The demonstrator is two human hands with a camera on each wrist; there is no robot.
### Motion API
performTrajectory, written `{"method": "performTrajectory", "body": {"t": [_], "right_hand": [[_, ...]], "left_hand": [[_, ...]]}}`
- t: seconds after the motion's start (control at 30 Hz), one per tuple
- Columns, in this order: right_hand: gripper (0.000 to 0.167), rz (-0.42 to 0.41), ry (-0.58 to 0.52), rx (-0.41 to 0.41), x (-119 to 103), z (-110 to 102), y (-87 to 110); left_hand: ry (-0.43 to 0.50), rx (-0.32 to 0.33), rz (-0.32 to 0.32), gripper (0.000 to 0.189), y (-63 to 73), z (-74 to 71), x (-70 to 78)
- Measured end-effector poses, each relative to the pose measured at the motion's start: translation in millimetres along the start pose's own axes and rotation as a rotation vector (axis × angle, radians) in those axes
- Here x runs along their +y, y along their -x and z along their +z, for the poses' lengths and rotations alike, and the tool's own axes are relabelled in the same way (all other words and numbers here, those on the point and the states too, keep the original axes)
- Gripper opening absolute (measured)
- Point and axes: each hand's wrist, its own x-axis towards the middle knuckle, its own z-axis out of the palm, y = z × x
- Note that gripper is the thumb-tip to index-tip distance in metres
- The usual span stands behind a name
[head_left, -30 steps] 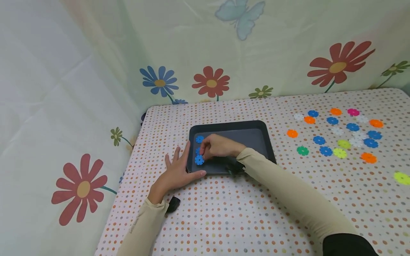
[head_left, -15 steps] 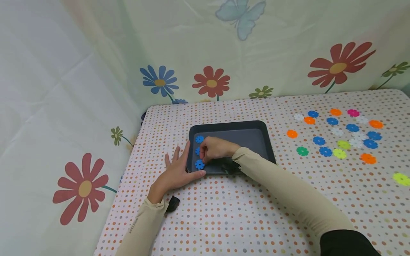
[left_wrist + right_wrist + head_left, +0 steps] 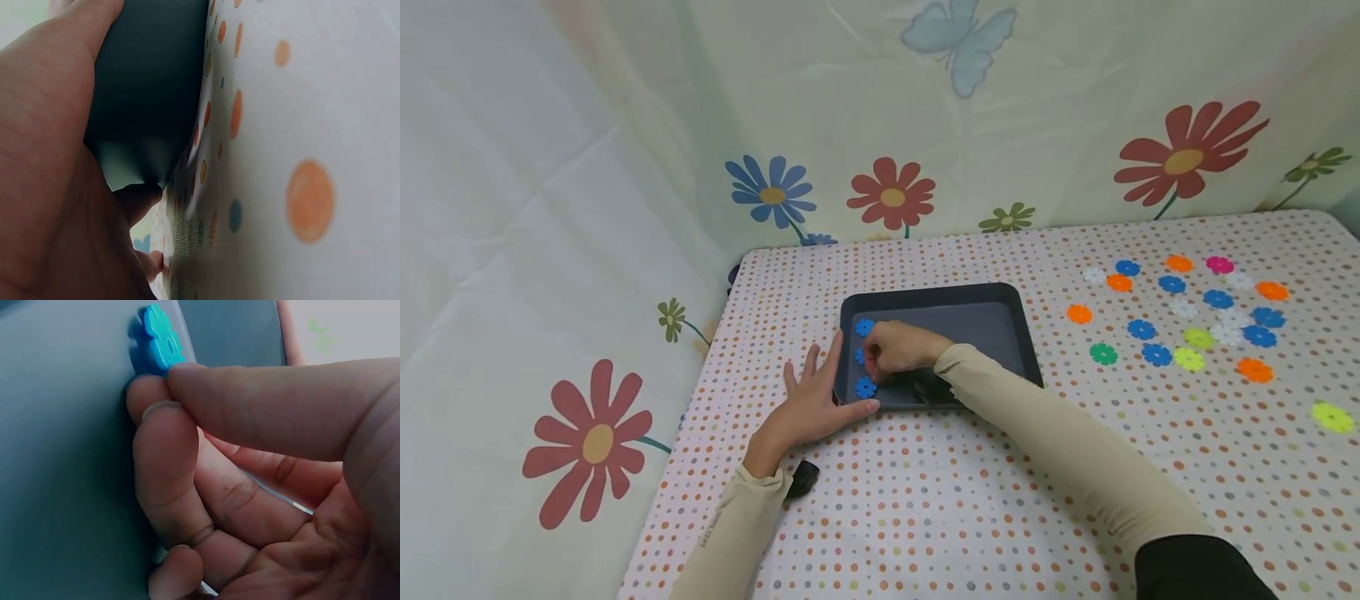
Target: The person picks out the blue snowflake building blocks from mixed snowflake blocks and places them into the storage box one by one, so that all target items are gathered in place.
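Note:
My right hand (image 3: 901, 348) is over the left part of a dark baking tray (image 3: 977, 321). In the right wrist view its thumb and forefinger (image 3: 156, 394) pinch the edge of a blue flower-shaped disc (image 3: 164, 339), close to the tray floor. From the head, this disc (image 3: 866, 387) is the nearest of three blue ones in a column. The middle disc (image 3: 860, 356) is partly hidden by the fingers; the far disc (image 3: 864, 327) lies near the back left corner. My left hand (image 3: 811, 404), fingers spread, rests against the tray's left side, its thumb along the front rim.
Several flower discs are scattered on the dotted tablecloth to the right, among them a green disc (image 3: 1103, 354), an orange disc (image 3: 1079, 314) and a pink disc (image 3: 1220, 265). A yellow disc (image 3: 1333, 417) lies apart at far right. A flowered curtain (image 3: 1060, 125) hangs behind the table.
My right hand has drawn the nearest blue disc slightly toward the tray's front edge, opening a gap to the middle one. The left hand has stayed in place.

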Motion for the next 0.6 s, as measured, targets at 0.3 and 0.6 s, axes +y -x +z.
{"method": "performTrajectory", "body": {"t": [0.3, 0.6], "right_hand": [[0.009, -0.040, -0.053, 0.009, 4.4, -2.6, 8.5], [0.018, -0.083, -0.116, 0.089, -3.7, -6.4, 31.5]], "left_hand": [[-0.003, -0.004, 0.001, 0.123, -0.6, 0.7, 2.7], [-0.008, -0.002, -0.014, 0.122, 1.4, 0.1, 1.5]]}}
